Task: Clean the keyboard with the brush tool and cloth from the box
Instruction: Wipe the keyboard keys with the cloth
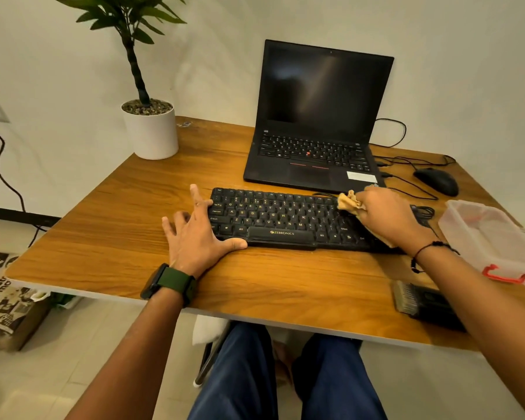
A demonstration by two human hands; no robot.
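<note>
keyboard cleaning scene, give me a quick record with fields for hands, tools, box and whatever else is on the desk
keyboard: black, flat on the wooden desk, in front of the laptop
left hand: fingers spread, braces the keyboard's left end
right hand: grips the tan cloth on the keyboard's right part
brush: lies on the desk near the front edge, untouched
box: clear plastic, red latch, open, at the right
other: potted plant, mouse
</note>
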